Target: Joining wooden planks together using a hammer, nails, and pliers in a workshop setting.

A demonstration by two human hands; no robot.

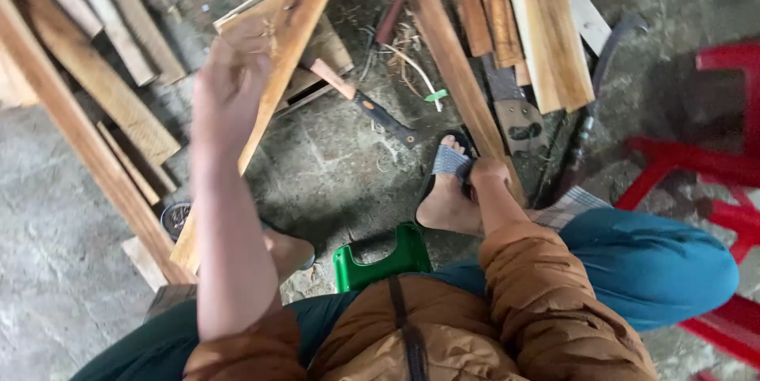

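Left hand (229,88) is raised, fingers curled round a long wooden slat (265,104). The slat tilts from far right, near the top of the view, down to near left, where its lower end sits by the left knee. The hand is motion-blurred, so exact finger placement is unclear.

Right hand (489,171) is closed round the lower end of a second long plank (451,56), which runs far-left from the hand up out of frame. The hand sits right beside the right foot in a grey-strapped sandal (451,163).

Around:
- One hatchet (372,108) with a black grip lies on the concrete floor (332,167) between the two planks, well apart from both hands.
- One handsaw (514,116) lies partly under a stack of about five boards (530,25) at far right.
- One green plastic stool (380,258) under the person, between the legs.
- Red plastic furniture (712,167) at right edge; piece count is unclear.
- Roughly six loose boards (87,88) at left, one long one running diagonally.
- Small dark round tin (176,219) on the floor behind the slat's lower end.
- Shavings (404,49) scattered far centre.

Nothing lies across either hand's plank.
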